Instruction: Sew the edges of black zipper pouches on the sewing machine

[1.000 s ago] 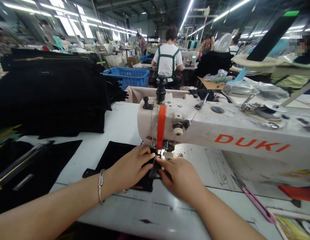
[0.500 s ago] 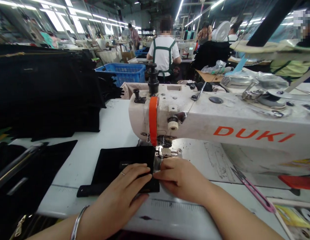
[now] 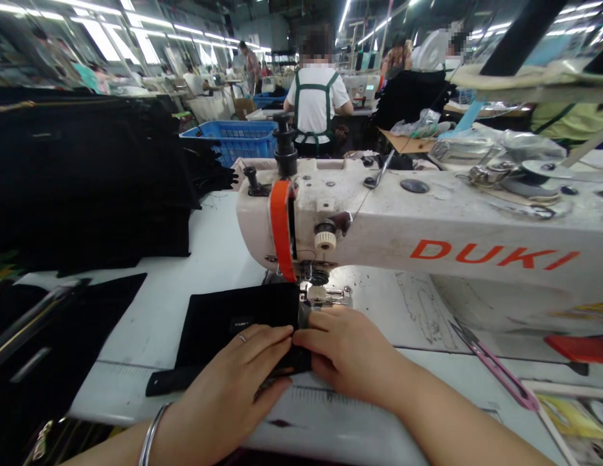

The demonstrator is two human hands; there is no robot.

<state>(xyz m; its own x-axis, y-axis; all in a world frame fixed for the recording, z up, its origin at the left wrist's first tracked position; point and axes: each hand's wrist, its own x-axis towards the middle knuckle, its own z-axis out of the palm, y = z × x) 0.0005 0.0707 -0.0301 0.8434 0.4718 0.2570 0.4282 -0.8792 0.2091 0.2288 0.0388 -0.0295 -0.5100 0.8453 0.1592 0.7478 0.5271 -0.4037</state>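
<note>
A black fabric piece [image 3: 218, 320] with a small label lies on the white table under the needle of a cream sewing machine [image 3: 403, 226] marked DUKI. My left hand [image 3: 233, 382] lies flat on the fabric's near edge, fingers stretched out, a ring on one finger and a bracelet at the wrist. My right hand [image 3: 347, 353] rests just in front of the presser foot [image 3: 323, 294], fingers pressed together against the fabric's right edge beside my left fingertips.
A tall stack of black fabric [image 3: 87, 181] stands at the left, more black pieces with zippers [image 3: 34, 343] at the near left. Pink thread snips [image 3: 495, 369] lie at the right. A blue basket [image 3: 233, 139] and a person in a green apron [image 3: 317, 103] are behind.
My hands drew back toward me from the needle, and more of the black fabric now shows at the machine's left. Over the last half second they barely moved.
</note>
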